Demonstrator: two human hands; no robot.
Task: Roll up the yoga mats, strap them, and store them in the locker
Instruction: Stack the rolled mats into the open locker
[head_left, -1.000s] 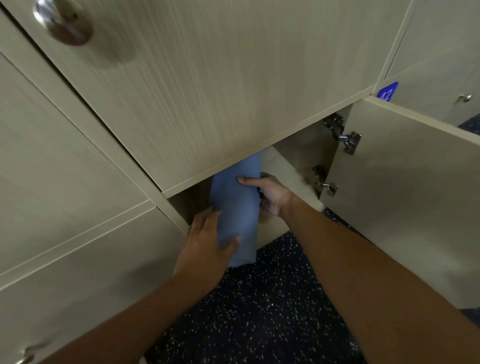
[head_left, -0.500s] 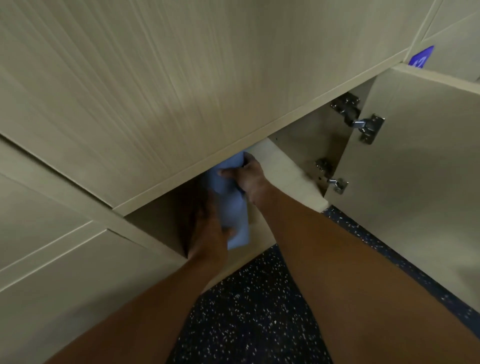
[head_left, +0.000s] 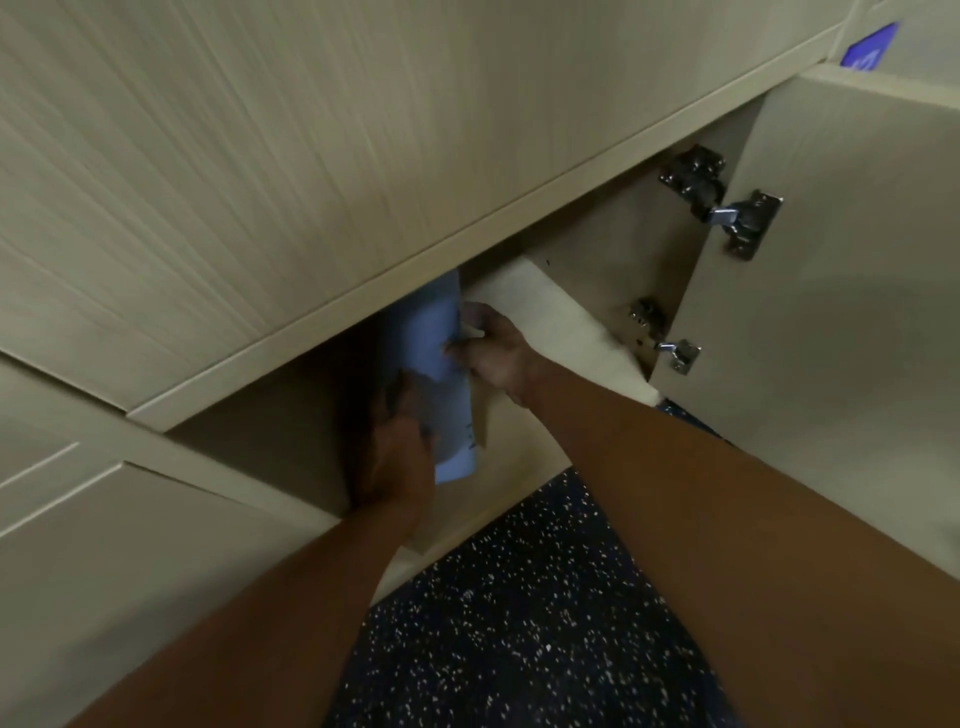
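A rolled light-blue yoga mat (head_left: 434, 358) lies inside the open low locker (head_left: 566, 317), its far end hidden under the cabinet front above. My left hand (head_left: 397, 457) holds the near end of the roll from the left, in shadow. My right hand (head_left: 491, 351) grips the mat's right side further in, fingers curled against it. No strap is visible on the mat.
The locker door (head_left: 831, 291) stands swung open to the right on two metal hinges (head_left: 737, 218). Shut beige locker fronts (head_left: 260, 156) fill the view above and to the left. Dark speckled floor (head_left: 519, 623) lies below. A blue number tag (head_left: 870, 49) is at the top right.
The mat has slid deeper into the locker, from sticking out over the floor to lying wholly inside. Both hands followed it in, and the view moved closer.
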